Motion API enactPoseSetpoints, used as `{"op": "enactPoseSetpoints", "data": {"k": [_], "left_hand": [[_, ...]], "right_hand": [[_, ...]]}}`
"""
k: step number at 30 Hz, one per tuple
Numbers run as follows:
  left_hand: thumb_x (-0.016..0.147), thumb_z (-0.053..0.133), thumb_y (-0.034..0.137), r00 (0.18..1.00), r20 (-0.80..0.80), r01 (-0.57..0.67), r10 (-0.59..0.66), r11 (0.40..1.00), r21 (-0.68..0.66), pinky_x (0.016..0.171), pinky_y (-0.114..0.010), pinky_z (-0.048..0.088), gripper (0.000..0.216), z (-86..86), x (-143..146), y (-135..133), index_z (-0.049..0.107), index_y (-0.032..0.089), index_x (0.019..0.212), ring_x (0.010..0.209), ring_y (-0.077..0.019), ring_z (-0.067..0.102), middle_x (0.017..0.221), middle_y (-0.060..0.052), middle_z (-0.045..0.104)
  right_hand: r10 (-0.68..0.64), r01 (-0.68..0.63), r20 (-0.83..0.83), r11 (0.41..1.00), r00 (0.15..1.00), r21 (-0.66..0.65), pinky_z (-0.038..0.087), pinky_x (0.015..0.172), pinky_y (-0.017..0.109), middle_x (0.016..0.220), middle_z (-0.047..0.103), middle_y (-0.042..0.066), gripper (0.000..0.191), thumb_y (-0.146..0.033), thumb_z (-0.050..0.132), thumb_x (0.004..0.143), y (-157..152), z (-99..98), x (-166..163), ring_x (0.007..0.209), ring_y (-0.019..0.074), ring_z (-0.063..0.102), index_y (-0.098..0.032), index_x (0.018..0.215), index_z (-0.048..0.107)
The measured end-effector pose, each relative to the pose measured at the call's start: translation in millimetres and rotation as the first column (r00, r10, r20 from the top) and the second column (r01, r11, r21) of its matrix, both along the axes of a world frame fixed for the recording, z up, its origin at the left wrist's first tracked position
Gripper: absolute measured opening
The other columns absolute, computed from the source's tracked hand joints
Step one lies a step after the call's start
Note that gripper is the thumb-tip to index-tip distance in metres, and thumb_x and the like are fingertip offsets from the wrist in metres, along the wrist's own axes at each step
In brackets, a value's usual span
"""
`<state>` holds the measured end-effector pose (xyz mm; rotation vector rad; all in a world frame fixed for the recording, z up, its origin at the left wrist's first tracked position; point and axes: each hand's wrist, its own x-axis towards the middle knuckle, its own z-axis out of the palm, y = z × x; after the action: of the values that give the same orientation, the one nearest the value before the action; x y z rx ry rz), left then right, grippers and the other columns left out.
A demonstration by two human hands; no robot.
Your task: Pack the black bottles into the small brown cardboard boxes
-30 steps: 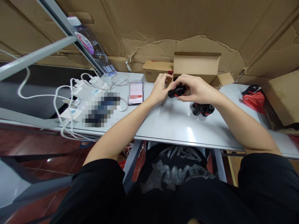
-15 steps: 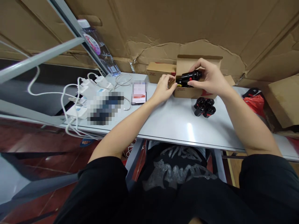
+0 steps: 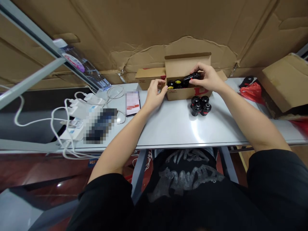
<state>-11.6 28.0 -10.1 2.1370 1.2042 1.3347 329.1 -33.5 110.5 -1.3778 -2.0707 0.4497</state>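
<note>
An open cardboard box [image 3: 185, 93] stands at the back of the white table [image 3: 168, 125], with several black, yellow-topped parts [image 3: 175, 84] inside. My right hand [image 3: 208, 78] is closed on a black cylindrical part [image 3: 191, 77] and holds it over the box's opening. My left hand [image 3: 154, 94] rests curled against the box's left front corner, touching it. Several black parts with red rings [image 3: 200, 105] stand bunched on the table just in front of the box.
A phone [image 3: 132, 102] lies left of the box. Further left are white chargers and cables [image 3: 79, 110] and a water bottle [image 3: 79, 65]. A red bag [image 3: 251, 91] and a large carton [image 3: 284, 81] sit at right. Cardboard sheets line the back.
My right hand carried the black part from in front of the box up and into its opening. My left hand let go of the part and went to the box's left corner.
</note>
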Motion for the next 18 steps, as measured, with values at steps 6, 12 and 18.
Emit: {"op": "enactPoseSetpoints", "data": {"k": [6, 12, 18], "left_hand": [[0.113, 0.067, 0.102, 1.000, -0.004, 0.009, -0.009, 1.000, -0.011, 0.116, -0.055, 0.073, 0.073, 2.0, -3.0, -2.1, 0.076, 0.034, 0.140, 0.128, -0.0335, 0.083, 0.144, -0.016, 0.084], [0.114, 0.066, 0.102, 1.000, 0.000, 0.008, -0.008, 1.000, -0.002, 0.115, -0.051, 0.072, 0.074, -1.2, -2.7, -0.1, 0.076, 0.033, 0.141, 0.130, -0.0322, 0.083, 0.143, -0.015, 0.085], [0.116, 0.068, 0.098, 0.999, 0.019, 0.029, -0.029, 0.999, 0.026, 0.111, -0.049, 0.072, 0.074, -7.4, -3.8, 5.9, 0.077, 0.030, 0.142, 0.127, -0.0325, 0.083, 0.143, -0.017, 0.084]], "right_hand": [[-0.042, 0.044, 0.033, 0.998, 0.999, -0.054, 0.072, 0.120, 0.063, 0.146, 0.085, 0.014, 0.059, -0.069, 0.089, 0.103, -2.1, -1.5, -2.0, 0.138, 0.0436, 0.078, -0.032, 0.147, 0.077], [-0.005, 0.000, -0.119, 0.999, 0.993, -0.042, 0.075, 0.116, 0.064, 0.145, 0.082, 0.013, 0.073, -0.068, 0.104, 0.085, 13.8, -15.9, 3.7, 0.135, 0.0424, 0.075, -0.034, 0.142, 0.075], [0.139, -0.143, -0.345, 0.990, 0.928, 0.016, 0.075, 0.108, 0.056, 0.129, 0.078, 0.009, 0.063, -0.050, 0.111, 0.072, 31.9, -32.3, 13.5, 0.118, 0.0363, 0.075, -0.033, 0.110, 0.064]]}}
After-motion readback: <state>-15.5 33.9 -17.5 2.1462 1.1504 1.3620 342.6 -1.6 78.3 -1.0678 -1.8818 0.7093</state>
